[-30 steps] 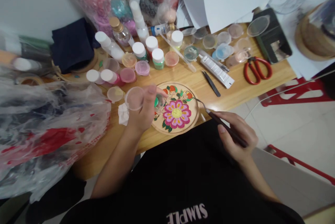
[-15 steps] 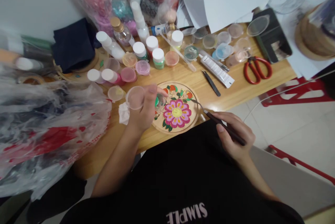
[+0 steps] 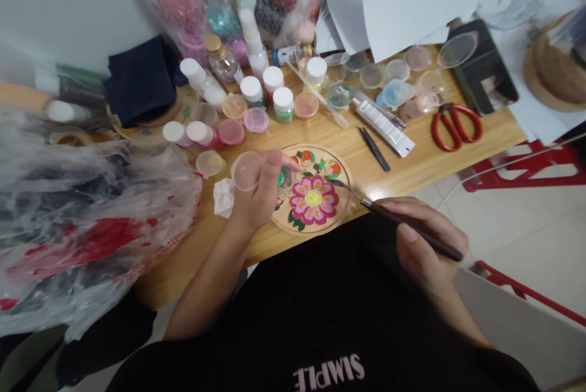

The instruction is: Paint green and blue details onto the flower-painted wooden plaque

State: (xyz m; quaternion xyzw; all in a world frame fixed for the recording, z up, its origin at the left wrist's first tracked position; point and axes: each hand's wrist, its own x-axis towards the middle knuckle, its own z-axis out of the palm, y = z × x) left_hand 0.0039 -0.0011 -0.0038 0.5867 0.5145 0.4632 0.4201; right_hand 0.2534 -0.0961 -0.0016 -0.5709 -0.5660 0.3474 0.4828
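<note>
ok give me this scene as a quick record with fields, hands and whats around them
workpiece: round wooden disc painted with a pink flower, flat on the table edge
left hand: holds a small pot of green paint over the disc, its clear lid open to the side
right hand: holds a thin tool by its dark handle, metal tip at the disc's right edge
behind disc: paint bottles, tweezers, white tube, red scissors
left side: plastic bag
surface: wooden table
</note>
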